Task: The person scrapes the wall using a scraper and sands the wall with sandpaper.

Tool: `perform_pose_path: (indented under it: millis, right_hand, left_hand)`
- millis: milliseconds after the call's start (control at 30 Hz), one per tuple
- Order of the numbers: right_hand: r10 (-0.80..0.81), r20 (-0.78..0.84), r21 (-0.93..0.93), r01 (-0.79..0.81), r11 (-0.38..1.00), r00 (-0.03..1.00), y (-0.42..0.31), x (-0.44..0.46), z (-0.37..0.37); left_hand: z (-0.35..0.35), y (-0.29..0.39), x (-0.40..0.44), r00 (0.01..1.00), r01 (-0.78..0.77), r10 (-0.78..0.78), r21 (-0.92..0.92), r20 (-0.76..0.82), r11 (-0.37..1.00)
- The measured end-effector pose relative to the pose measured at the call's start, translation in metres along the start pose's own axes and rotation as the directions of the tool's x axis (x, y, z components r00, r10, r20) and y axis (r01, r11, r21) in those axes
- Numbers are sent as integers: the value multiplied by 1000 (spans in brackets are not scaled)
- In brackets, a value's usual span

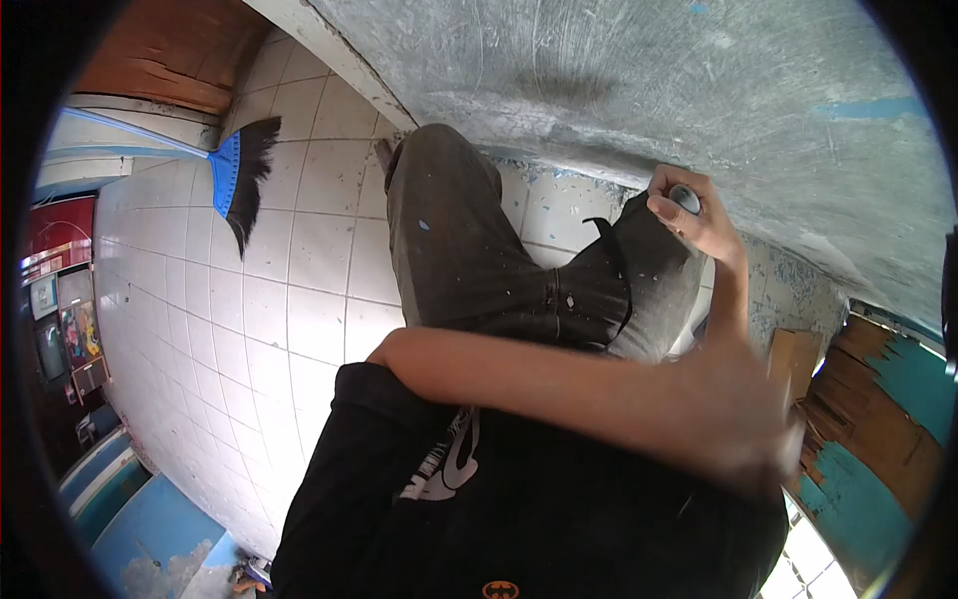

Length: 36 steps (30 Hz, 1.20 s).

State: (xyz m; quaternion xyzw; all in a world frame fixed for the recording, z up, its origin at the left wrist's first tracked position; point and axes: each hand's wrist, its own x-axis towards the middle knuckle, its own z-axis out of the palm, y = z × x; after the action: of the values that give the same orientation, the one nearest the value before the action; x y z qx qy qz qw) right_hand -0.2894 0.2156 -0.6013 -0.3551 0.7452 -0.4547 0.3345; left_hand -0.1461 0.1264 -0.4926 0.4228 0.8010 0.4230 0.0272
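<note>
My right hand (694,215) is closed around a cylindrical handle with a grey round end (685,198), held close to the wall above my bent leg. Since I see the handle end-on, the rest of the tool is hidden. My left forearm crosses in front of my black shirt to the right side. At its end my left hand (753,429) is smeared by motion near my right arm, and its fingers cannot be made out. Below my right hand are my dark trousers (449,230), speckled with flakes, and a dark strap hangs at the waist.
A grey, scratched wall (639,80) rises in front, with paint flakes along its foot. On the white tiled floor (319,250) is a broom with blue head and black bristles (239,175). Broken wood with peeling teal paint (878,429) stands at right; shelves (75,309) are far left.
</note>
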Motion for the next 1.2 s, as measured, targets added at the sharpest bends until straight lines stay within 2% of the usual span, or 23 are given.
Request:
perform_pose_path:
  millis: [33,67,167,233,267,400,533,600,633,700,733,767,800,833,867,933,967,1033,1067,1100,1133,1167,1200]
  right_hand:
    - [8,1,6,-8,1000,1000,2,-6,6]
    - [73,-193,29,-68,997,978,3,-17,15]
    - [270,-508,202,-192,960,818,0,-38,24]
    - [-15,-270,5,16,1000,963,12,-44,1]
    - [5,-227,-23,-10,1000,974,12,-46,-6]
    - [158,-199,91,-143,986,967,23,-53,-8]
    - [118,-213,28,-115,993,970,17,-51,-5]
    - [172,-210,14,-173,985,962,10,-59,-7]
    - [176,-207,16,-176,984,962,9,-66,-5]
    - [96,-287,5,-99,995,953,7,-79,-7]
    - [143,-171,-117,-164,979,975,22,-87,-19]
    - [149,-179,-115,-171,978,973,23,-92,-18]
    - [405,-10,-52,-405,913,914,23,-101,-15]
    - [614,171,-29,-619,785,771,23,-109,-12]
    - [598,330,-119,-596,794,731,35,-116,-5]
    - [571,512,-285,-500,818,642,84,-141,21]
    - [569,546,-360,-440,822,615,102,-152,31]
    - [632,524,-296,-574,764,571,97,-142,34]
    - [387,191,88,-408,909,902,109,-142,38]
    - [280,-48,256,-259,931,959,118,-144,34]
    - [152,-284,340,-49,939,947,120,-142,30]
    - [306,-370,440,-124,889,877,96,-132,16]
    - [450,-433,540,-175,823,781,83,-126,8]
  left_hand:
    - [-7,-21,-2,982,79,-91,-76,-166,994]
    - [-14,-41,-4,927,145,-192,-164,-322,976]
    - [-38,-53,-39,917,58,-243,-500,-315,864]
    - [-48,-57,-58,933,132,-314,-644,-175,754]
    - [-44,-57,-64,935,135,-312,-646,-169,752]
    - [-28,-23,-61,989,-122,138,-844,-57,522]
    - [1,-18,-40,970,-124,244,-857,2,500]
    - [0,-20,-36,880,-192,-291,-842,-375,504]
    - [-16,-34,-42,774,-146,-360,-701,-520,698]
    - [-39,-58,-62,778,-49,-402,-684,-483,728]
    - [-34,-72,-82,707,48,-489,-655,-511,754]
    - [-41,-74,-99,681,169,-582,-678,-445,716]
    - [-33,-90,-125,671,371,-654,-605,-350,704]
    - [-31,-96,-146,619,566,-764,-571,-181,594]
    - [-26,-99,-167,486,772,-873,-485,33,412]
    - [8,-120,-226,546,837,-773,-172,323,519]
    - [16,-124,-238,546,837,-772,-171,324,520]
    - [30,-126,-249,453,772,-713,-635,535,14]
    - [20,-123,-244,424,662,-837,-749,345,27]
    - [29,-132,-250,265,534,-963,-823,-56,195]
    - [36,-142,-257,26,442,-902,-805,-431,397]
    - [24,-144,-258,-191,403,-922,-883,-337,239]
    - [14,-138,-248,-88,314,-901,-870,-426,381]
